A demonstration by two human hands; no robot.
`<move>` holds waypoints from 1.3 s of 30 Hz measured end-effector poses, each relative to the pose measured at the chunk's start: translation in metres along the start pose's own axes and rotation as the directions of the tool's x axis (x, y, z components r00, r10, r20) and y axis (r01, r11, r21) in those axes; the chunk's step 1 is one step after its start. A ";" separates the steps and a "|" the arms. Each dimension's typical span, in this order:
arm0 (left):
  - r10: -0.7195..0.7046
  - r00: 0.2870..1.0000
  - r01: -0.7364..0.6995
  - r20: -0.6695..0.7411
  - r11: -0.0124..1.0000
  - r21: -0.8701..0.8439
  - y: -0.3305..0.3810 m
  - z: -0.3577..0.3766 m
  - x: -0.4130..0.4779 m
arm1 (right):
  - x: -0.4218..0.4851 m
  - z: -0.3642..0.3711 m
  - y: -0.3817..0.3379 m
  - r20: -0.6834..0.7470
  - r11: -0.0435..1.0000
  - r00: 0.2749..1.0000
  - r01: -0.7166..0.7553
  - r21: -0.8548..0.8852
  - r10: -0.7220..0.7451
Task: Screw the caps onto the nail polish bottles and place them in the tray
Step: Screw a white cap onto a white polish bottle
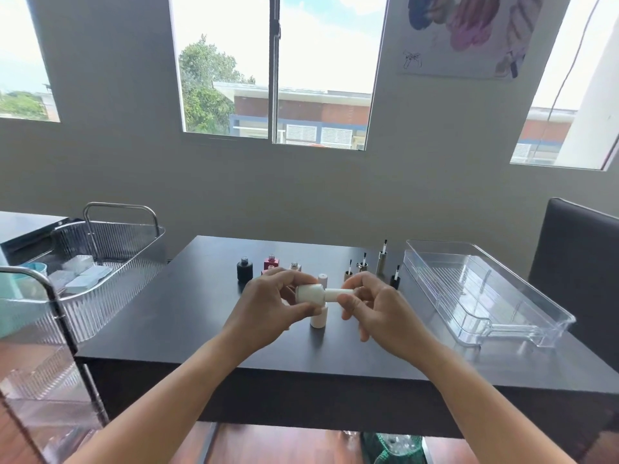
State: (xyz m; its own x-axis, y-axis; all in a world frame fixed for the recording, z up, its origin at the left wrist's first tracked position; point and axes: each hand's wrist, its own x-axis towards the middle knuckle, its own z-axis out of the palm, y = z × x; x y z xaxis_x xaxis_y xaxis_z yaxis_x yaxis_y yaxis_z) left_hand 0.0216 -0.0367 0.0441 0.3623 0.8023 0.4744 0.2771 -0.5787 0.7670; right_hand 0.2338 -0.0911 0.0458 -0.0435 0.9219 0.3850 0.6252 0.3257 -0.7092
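Above the near middle of the dark rectangular table [167, 313], we hold a white cylindrical nail polish bottle [311, 294] level in the air, well apart from the clear plastic tray [469, 279] at the table's right end. Left hand [268, 303]: fingers curled round the bottle body. Right hand [378, 306]: thumb and fingertips pinch the long white cap [340, 294], which sits on the neck; how far it is threaded we cannot tell. A second white bottle [318, 318] stands upright just behind. Farther back we note an open black bottle [245, 269], an open red bottle [270, 261], an open pale bottle [294, 266] and four brush caps [382, 261] standing brush-up.
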 end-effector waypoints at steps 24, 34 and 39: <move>-0.016 1.000 0.015 0.003 0.999 0.034 -0.006 0.004 0.000 | -0.002 0.003 -0.002 -0.007 0.995 0.998 -0.062 -0.076 0.061; 0.005 1.000 -0.006 0.009 0.995 0.096 -0.002 0.006 -0.002 | -0.005 0.005 -0.006 0.008 0.954 1.000 -0.017 -0.299 0.021; 0.089 0.996 -0.086 -0.004 0.972 0.219 -0.002 0.005 -0.006 | -0.004 0.008 -0.006 0.020 0.956 0.999 -0.039 -0.290 0.046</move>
State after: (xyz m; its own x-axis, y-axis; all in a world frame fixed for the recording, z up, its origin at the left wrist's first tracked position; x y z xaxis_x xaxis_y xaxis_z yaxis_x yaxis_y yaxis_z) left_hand 0.0233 -0.0414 0.0376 0.3817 0.7484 0.5424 0.4331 -0.6633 0.6104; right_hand 0.2244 -0.0949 0.0438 -0.0298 0.9399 0.3401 0.8256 0.2150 -0.5217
